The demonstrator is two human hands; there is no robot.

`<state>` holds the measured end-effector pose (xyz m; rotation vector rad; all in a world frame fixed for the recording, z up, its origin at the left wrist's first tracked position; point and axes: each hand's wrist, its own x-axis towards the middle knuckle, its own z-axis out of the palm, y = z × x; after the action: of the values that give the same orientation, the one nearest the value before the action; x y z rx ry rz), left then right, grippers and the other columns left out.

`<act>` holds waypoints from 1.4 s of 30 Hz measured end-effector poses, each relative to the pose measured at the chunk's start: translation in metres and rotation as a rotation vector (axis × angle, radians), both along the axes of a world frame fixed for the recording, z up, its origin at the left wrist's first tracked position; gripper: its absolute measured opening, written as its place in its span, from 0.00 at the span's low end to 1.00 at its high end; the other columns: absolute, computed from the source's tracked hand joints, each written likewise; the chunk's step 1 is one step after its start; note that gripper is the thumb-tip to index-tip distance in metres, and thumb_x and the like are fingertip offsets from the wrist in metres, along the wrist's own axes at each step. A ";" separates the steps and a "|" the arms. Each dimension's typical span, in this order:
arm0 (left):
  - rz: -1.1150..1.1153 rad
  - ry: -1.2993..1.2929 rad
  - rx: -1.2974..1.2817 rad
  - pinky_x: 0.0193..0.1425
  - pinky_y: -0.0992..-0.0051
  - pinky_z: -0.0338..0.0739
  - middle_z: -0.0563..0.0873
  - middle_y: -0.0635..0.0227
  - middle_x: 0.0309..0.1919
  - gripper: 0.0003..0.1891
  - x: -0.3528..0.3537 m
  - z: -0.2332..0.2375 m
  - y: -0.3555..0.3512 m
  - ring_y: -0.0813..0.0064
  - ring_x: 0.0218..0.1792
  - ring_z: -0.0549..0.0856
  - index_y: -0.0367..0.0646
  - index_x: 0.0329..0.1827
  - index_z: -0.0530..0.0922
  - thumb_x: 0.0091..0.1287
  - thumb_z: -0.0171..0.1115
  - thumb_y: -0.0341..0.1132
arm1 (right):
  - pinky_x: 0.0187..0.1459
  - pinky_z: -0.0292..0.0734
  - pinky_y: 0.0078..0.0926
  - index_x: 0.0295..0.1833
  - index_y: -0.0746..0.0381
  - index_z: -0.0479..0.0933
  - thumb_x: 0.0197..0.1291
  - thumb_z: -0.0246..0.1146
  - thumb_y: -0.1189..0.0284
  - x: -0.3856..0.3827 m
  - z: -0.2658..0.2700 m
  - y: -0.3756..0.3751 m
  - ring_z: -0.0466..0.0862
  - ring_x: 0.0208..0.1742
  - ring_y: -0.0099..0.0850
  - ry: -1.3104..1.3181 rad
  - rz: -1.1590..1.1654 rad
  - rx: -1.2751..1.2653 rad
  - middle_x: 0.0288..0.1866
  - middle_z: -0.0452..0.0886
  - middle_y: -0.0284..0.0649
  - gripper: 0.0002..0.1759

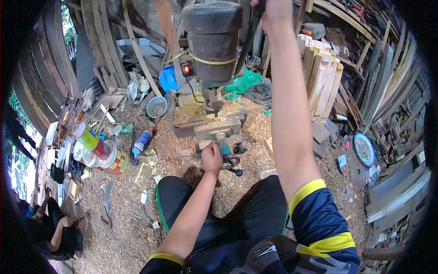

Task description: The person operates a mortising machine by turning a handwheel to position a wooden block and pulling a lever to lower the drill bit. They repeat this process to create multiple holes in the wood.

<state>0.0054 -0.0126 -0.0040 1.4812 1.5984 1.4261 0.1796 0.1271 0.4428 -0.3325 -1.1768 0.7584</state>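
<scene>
My left hand is closed at the left side of a dark handwheel with a ball-ended handle, at the front of a machine vise. My right hand is raised at the top edge, its fingers wrapped round a dark lever and partly cut off by the frame. Between my arms stands a drilling machine with a rusty motor housing and a lit red switch. Its bit points down at a strip of wood in the vise. Wood chips surround the vise.
Stacked paint buckets, a spray can, a blue-rimmed bucket and a handsaw lie to the left. Shaped timber pieces stand right of my raised arm. Another person's hand shows at lower left.
</scene>
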 end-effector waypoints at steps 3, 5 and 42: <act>-0.037 -0.010 0.025 0.33 0.52 0.72 0.78 0.42 0.21 0.27 -0.002 0.002 0.000 0.41 0.24 0.81 0.30 0.28 0.78 0.82 0.49 0.44 | 0.29 0.71 0.22 0.38 0.58 0.77 0.79 0.53 0.61 -0.003 -0.042 -0.051 0.76 0.24 0.25 0.078 -0.070 0.127 0.24 0.76 0.34 0.17; -0.060 -0.028 -0.014 0.33 0.52 0.72 0.77 0.41 0.20 0.27 -0.003 0.002 -0.002 0.41 0.24 0.81 0.30 0.28 0.77 0.81 0.50 0.44 | 0.39 0.74 0.30 0.44 0.66 0.77 0.75 0.55 0.57 0.013 -0.077 -0.068 0.78 0.33 0.30 -0.030 -0.018 0.237 0.32 0.79 0.41 0.20; 0.038 -0.088 0.045 0.33 0.52 0.72 0.79 0.43 0.21 0.23 -0.002 -0.004 0.008 0.41 0.26 0.82 0.33 0.30 0.79 0.82 0.51 0.41 | 0.39 0.74 0.32 0.72 0.66 0.64 0.80 0.59 0.64 0.009 -0.243 -0.185 0.75 0.36 0.27 -1.100 -0.235 -1.041 0.38 0.73 0.39 0.25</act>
<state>0.0032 -0.0044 -0.0080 1.3998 1.5580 1.5360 0.1886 -0.0580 0.1995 -1.9013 -1.5962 0.9543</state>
